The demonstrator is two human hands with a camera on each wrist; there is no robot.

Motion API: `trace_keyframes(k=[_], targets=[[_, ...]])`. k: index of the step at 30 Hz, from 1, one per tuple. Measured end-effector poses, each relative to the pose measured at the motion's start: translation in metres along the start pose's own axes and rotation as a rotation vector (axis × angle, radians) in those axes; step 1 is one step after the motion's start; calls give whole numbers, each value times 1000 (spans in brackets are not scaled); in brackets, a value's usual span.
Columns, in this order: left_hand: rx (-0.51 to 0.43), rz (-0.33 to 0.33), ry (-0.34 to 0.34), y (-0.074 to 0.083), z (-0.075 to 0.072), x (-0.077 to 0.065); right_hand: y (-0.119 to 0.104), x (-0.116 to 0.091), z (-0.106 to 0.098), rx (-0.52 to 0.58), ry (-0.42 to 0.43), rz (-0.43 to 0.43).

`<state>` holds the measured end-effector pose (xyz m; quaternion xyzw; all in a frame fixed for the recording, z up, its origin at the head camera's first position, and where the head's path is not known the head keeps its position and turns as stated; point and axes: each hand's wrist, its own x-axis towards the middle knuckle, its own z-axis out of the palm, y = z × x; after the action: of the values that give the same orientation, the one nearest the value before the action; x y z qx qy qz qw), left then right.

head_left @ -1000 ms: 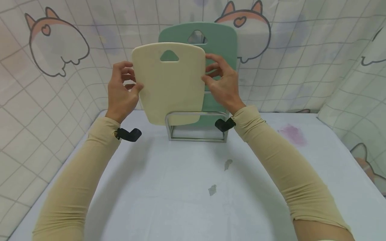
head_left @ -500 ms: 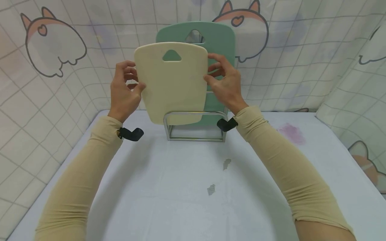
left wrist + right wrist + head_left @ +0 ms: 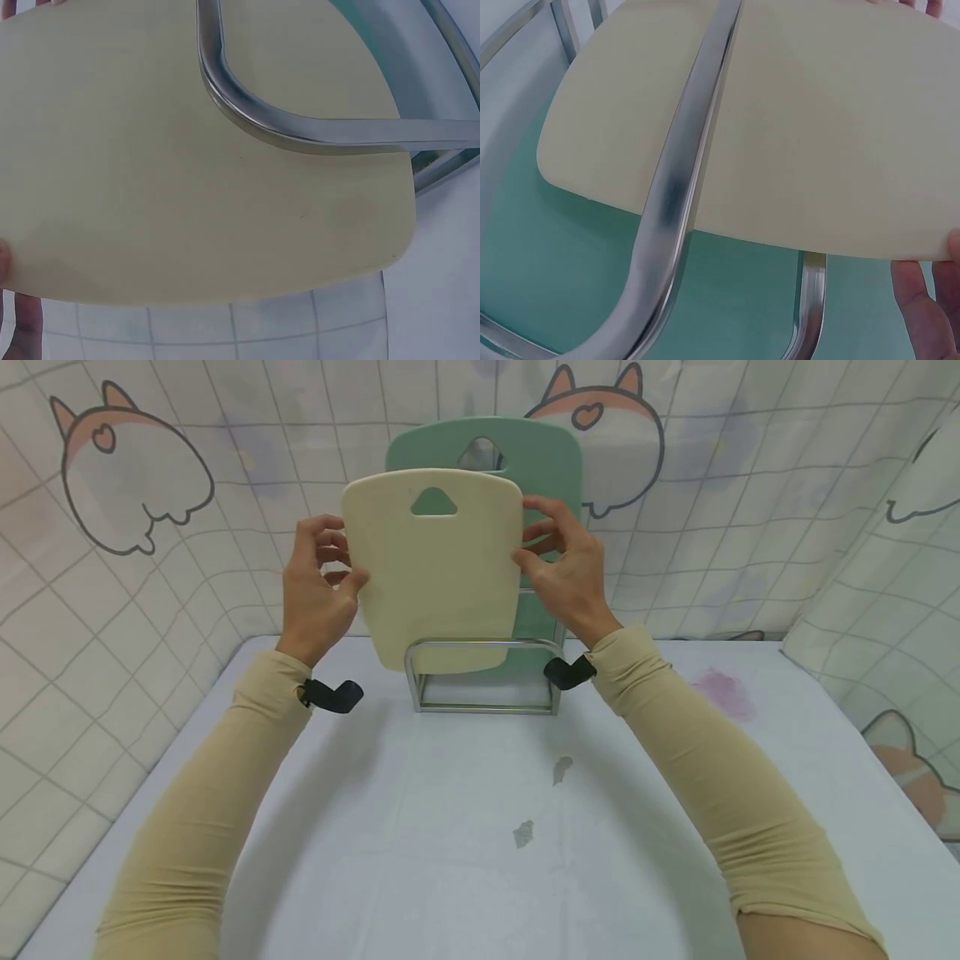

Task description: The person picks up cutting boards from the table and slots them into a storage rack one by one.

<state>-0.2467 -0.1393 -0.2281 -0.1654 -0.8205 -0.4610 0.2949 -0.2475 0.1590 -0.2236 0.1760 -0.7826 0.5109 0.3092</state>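
A cream cutting board with a triangular handle hole is held upright between both hands. My left hand pinches its left edge, thumb in front and fingers behind. On the opposite edge my right hand pinches it the same way. The board's lower part is behind the front bar of a metal rack, and its lower left corner sticks out past the rack's left side. Behind it, a larger green cutting board stands in the rack. In the right wrist view the cream board overlaps the green one.
The rack stands on a white-covered table near the back. A tiled-pattern curtain with cartoon animals hangs behind and at both sides. Two grey patches and a pink stain mark the cloth.
Both hands have shifted slightly to the right with the cream board, so more of its lower edge lies behind the rack's front bar. The grips stay the same.
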Motion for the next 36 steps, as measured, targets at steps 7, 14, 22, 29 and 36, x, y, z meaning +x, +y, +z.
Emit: trace_keyframes(k=[7, 14, 22, 29, 36], targets=[[-4, 2, -7, 0, 4, -1, 1, -1, -3, 3, 0, 14], [-20, -7, -19, 2, 8, -1, 3, -2, -8, -2, 4, 27], [-31, 5, -20, 2, 13, -1, 6, -2, -12, -5, 13, 16], [-25, 14, -28, 2, 18, -1, 7, -3, -17, -20, 21, 21], [-24, 10, -34, 2, 21, -1, 8, -4, -19, -23, 25, 19]])
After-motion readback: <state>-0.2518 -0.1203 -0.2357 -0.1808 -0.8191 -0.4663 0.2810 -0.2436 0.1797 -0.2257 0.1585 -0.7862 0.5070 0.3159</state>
